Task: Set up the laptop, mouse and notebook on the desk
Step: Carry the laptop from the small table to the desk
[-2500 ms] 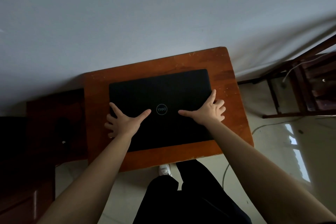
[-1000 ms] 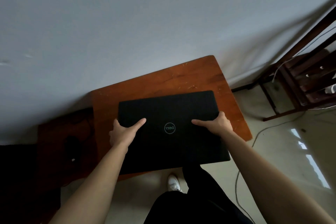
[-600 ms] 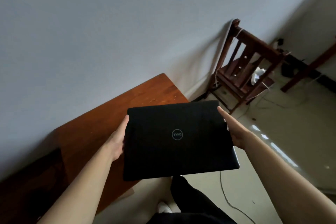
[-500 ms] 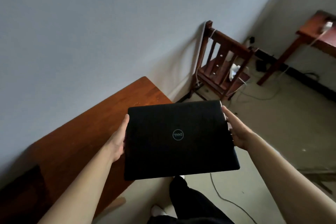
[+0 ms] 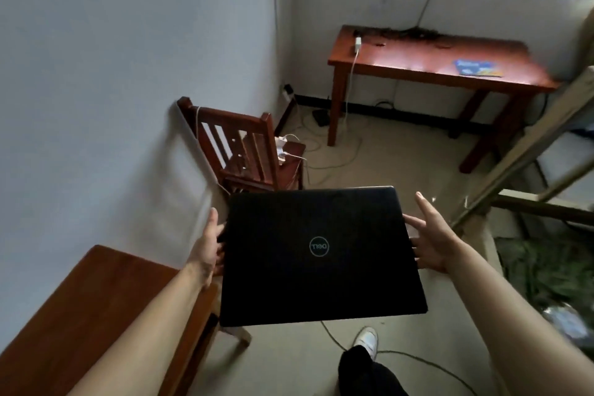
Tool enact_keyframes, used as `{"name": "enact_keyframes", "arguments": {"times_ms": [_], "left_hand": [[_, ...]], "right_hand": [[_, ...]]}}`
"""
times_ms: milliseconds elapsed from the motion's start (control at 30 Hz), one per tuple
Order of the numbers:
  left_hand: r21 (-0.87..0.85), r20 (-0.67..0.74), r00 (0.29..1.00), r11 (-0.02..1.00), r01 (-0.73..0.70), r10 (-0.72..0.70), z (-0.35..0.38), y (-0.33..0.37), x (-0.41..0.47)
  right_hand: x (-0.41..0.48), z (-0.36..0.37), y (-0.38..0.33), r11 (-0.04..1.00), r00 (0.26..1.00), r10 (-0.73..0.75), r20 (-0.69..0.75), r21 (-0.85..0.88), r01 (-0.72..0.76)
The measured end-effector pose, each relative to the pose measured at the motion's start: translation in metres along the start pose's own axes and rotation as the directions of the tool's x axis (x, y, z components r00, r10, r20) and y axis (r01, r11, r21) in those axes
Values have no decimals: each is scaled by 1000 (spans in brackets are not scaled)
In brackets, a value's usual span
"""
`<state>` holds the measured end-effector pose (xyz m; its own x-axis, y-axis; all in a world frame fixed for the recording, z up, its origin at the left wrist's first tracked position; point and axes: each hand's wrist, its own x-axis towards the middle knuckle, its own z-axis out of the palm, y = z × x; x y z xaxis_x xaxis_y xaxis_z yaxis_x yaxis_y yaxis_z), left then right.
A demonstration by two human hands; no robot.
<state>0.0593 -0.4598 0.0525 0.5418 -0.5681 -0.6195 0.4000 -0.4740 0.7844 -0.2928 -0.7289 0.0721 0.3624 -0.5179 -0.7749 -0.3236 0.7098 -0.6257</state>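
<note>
A closed black laptop with a round logo on its lid is held flat in the air in front of me. My left hand grips its left edge and my right hand holds its right edge with fingers spread. A long red-brown desk stands under the window at the far wall, with a blue notebook lying near its right end. No mouse is visible.
A small wooden table is at my lower left against the wall. A wooden chair with a white charger stands by the wall. Cables trail across the floor. A slanted bed-frame ladder rises on the right. My shoe is below.
Both hands lifted the laptop off the small table. The view swung right, away from that table, bringing the chair, the far desk and the window into sight.
</note>
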Motion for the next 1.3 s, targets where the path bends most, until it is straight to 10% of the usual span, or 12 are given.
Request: {"name": "enact_keyframes", "arguments": {"times_ms": [500, 1300], "left_hand": [[49, 180, 978, 994, 101, -108, 242, 175, 157], [271, 399, 893, 957, 100, -206, 520, 479, 568]], "right_hand": [[115, -189, -181, 947, 999, 17, -35, 320, -5], [367, -293, -516, 828, 963, 42, -266, 549, 115]]}}
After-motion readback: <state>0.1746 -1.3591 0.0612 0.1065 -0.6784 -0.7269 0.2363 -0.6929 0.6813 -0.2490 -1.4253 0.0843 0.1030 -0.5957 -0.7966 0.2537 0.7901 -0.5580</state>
